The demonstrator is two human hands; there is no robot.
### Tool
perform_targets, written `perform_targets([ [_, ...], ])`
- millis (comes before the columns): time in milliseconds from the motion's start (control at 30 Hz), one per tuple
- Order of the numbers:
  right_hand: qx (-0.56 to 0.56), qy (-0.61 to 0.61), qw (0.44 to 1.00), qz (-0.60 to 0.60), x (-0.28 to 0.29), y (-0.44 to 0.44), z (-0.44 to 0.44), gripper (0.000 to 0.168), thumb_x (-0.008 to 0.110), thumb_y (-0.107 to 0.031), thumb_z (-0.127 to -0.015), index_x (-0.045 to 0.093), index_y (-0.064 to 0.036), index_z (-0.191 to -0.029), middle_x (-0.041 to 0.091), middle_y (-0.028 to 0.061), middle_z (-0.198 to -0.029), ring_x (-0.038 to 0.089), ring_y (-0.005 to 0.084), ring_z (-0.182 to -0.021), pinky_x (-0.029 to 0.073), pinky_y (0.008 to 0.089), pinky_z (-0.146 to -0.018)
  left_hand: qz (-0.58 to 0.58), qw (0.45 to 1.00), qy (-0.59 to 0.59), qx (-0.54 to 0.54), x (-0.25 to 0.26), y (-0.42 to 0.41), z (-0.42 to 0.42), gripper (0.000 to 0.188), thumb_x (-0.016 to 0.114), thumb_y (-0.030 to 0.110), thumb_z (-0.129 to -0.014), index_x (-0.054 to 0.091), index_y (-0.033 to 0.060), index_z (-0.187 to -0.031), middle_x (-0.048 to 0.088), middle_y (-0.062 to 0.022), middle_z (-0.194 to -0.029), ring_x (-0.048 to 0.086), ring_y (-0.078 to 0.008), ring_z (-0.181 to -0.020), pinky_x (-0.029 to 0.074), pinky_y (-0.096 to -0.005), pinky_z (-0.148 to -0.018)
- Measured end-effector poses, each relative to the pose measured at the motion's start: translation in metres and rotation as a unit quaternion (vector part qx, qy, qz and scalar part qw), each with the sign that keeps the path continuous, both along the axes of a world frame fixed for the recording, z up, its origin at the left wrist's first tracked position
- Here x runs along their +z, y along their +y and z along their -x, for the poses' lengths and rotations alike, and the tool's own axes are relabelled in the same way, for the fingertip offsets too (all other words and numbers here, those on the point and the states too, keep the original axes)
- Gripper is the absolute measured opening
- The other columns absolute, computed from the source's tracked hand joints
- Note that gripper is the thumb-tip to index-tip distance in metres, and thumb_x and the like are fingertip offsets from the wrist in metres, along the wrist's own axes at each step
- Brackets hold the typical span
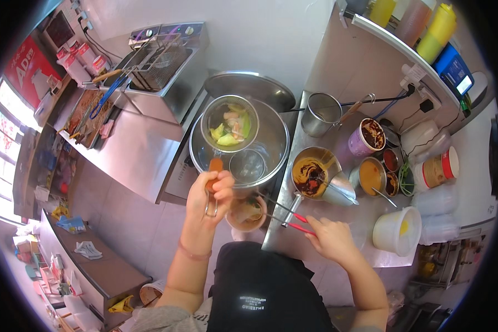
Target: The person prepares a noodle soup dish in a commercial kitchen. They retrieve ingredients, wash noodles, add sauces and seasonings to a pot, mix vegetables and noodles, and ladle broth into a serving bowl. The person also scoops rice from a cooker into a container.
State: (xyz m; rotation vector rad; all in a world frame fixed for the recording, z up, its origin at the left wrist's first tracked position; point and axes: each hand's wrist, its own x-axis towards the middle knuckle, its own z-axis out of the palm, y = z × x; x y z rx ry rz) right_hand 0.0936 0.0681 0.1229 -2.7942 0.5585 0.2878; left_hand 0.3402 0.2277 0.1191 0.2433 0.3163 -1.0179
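Observation:
My left hand (211,193) grips the orange handle of a mesh strainer (255,124), raised over a large steel pot (285,141). Pale green leaves and pinkish pieces of food (231,124) lie in the strainer. My right hand (331,238) holds red-handled metal tongs (301,228), whose tips reach left towards a bin (247,227) below the pot; whether the tips touch anything cannot be told. Right of the pot, a steel saucepan (311,170) holds brown and dark red sauce, with a metal scoop (341,191) leaning in it.
A steel counter (336,224) at right bears a steel cylinder (321,120), a purple paper tub (366,137), a pot of orange sauce (370,175) and a white plastic tub (396,232). A deep fryer (162,79) stands at upper left. A large lid (269,85) leans behind the pot.

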Motion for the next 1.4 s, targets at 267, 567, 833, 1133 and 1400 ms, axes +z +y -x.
perform_targets([
  [267, -0.285, -0.22, 0.874, -0.326, 0.005, 0.011, 0.093, 0.044, 0.064, -0.012, -0.079, 0.054, 0.002, -0.12, 0.062, 0.0078, -0.093, 0.056, 0.0124, -0.076, 0.045, 0.0255, -0.072, 0.051, 0.998, 0.028, -0.028, -0.055, -0.02, -0.001, 0.01, 0.043, 0.006, -0.087, 0.039, 0.0025, -0.079, 0.039, -0.0039, -0.069, 0.037, -0.0075, -0.051, 0.035, -0.0194, -0.041],
  [567, -0.454, -0.338, 0.701, -0.435, -0.049, 0.022, 0.156, 0.046, 0.062, -0.014, -0.083, 0.05, 0.002, -0.124, 0.049, -0.0042, -0.071, 0.036, 0.0015, -0.051, 0.027, 0.0169, -0.045, -0.184, 0.961, -0.199, -0.051, -0.079, -0.061, 0.104, 0.017, 0.044, 0.004, -0.087, 0.037, 0.01, -0.102, 0.041, -0.002, -0.071, 0.037, -0.0085, -0.045, 0.036, -0.0216, -0.036],
  [833, -0.508, -0.393, 0.615, -0.458, -0.059, -0.001, 0.181, 0.041, 0.057, -0.01, -0.088, 0.047, 0.001, -0.126, 0.047, -0.0014, -0.07, 0.034, 0.0011, -0.047, 0.025, 0.0148, -0.038, -0.357, 0.636, -0.683, -0.035, -0.184, -0.089, 0.19, 0.076, 0.044, 0.002, -0.087, -0.005, 0.0093, -0.144, 0.035, -0.0238, -0.132, 0.056, -0.0324, -0.09, 0.046, -0.0363, -0.076],
  [1133, -0.533, -0.412, 0.569, -0.472, -0.052, -0.018, 0.203, 0.04, 0.055, -0.011, -0.09, 0.047, 0.0, -0.127, 0.045, -0.001, -0.07, 0.033, 0.0011, -0.048, 0.026, 0.0136, -0.038, -0.411, 0.462, -0.785, 0.008, -0.192, -0.119, 0.195, 0.073, 0.055, 0.011, -0.085, 0.01, 0.0038, -0.142, 0.055, -0.0335, -0.104, 0.056, -0.0498, -0.086, 0.045, -0.0514, -0.075],
  [1400, -0.52, -0.418, 0.557, -0.495, -0.059, -0.019, 0.196, 0.039, 0.055, -0.013, -0.09, 0.047, -0.001, -0.127, 0.044, -0.0006, -0.07, 0.031, 0.001, -0.047, 0.026, 0.0135, -0.038, -0.411, 0.547, -0.726, -0.064, -0.182, -0.123, 0.19, 0.074, 0.054, 0.01, -0.085, 0.008, 0.002, -0.142, 0.048, -0.0327, -0.118, 0.053, -0.0455, -0.102, 0.044, -0.045, -0.085],
])
